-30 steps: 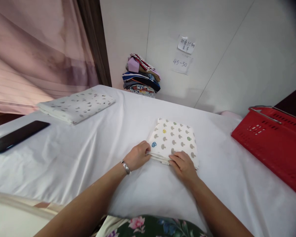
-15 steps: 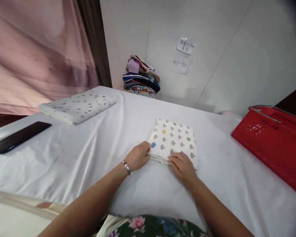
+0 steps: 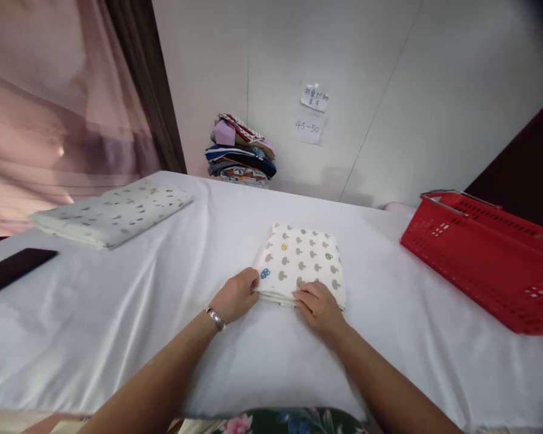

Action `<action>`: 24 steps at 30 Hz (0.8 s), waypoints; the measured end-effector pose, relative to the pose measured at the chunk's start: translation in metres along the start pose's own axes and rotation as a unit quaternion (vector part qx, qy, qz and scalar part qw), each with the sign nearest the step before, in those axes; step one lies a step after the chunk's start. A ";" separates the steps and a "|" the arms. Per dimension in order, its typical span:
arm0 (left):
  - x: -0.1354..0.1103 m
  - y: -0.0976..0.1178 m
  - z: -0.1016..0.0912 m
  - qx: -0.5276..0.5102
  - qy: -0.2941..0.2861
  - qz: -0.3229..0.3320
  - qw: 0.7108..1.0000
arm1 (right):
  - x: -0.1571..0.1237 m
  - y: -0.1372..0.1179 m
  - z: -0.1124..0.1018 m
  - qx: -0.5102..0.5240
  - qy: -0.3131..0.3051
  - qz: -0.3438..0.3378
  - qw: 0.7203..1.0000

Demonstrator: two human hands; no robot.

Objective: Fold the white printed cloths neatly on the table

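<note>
see a red basket (image 3: 475, 265) at the right of the white-covered table (image 3: 384, 355) and a dark flat slab (image 3: 15, 269) at the left; spot stacked fabrics (image 3: 242, 158) beyond the far edge, a paper note (image 3: 308, 128) on the wall (image 3: 416, 120), a pink curtain (image 3: 40, 102).

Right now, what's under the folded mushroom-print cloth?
The mushroom-print cloth lies on the white tablecloth, visible around it; the patch beneath is covered, so anything else there cannot be seen.

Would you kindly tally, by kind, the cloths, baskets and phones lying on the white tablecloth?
Folded cloths: 2 (mushroom-print cloth, speckled cloth)
Red basket: 1
Black phone, by its look: 1
Total: 4
</note>
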State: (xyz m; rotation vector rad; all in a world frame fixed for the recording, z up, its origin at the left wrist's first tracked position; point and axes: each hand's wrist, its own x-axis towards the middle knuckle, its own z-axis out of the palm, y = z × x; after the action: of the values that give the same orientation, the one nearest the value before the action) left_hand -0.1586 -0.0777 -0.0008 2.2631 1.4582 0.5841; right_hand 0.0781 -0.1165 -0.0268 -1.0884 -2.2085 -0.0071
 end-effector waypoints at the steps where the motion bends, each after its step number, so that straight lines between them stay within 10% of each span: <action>1: 0.000 0.000 0.000 0.008 0.006 0.007 1.000 | 0.000 0.000 0.000 -0.002 0.000 0.000 1.000; 9: -0.002 -0.001 0.002 0.052 0.063 0.162 0.983 | 0.000 -0.002 0.001 -0.022 -0.009 0.011 1.000; 24: 0.001 0.000 -0.005 0.025 0.006 0.093 0.995 | -0.026 -0.002 -0.020 -0.047 0.008 0.040 0.998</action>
State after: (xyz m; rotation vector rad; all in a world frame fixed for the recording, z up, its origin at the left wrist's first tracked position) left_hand -0.1608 -0.0768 0.0040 2.4560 1.2904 0.6243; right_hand 0.0998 -0.1417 -0.0254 -1.2234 -2.1681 -0.0856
